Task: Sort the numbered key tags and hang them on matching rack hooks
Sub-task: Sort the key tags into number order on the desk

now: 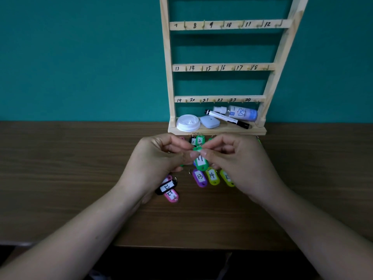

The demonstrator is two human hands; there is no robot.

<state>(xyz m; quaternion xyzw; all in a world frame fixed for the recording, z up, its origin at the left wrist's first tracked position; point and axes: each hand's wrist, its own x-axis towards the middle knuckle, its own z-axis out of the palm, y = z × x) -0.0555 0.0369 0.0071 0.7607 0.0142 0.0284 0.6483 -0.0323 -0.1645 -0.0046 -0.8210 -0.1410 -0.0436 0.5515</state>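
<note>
Item: green tag 11 (200,163), ring end pinched by left hand (157,158) and right hand (236,158) alike, neither nearer; body hangs below the grip, long axis towards the wearer. Rack mark 11 (247,24): far above, slightly right of grip

At frame centre I pinch the ring end of the green tag marked 11 (200,163) between my left grip (159,156) and right grip (232,158), label facing up. Just below, the purple tag 13 (199,177) and yellow-green tag 14 (212,175) lie side by side on the tabletop (80,158). Lower left, the black tag 22 (167,186) overlaps a pink tag (172,196). The wooden rack (222,66) stands upright at upper centre-right, hooks numbered 7 to 24.
</note>
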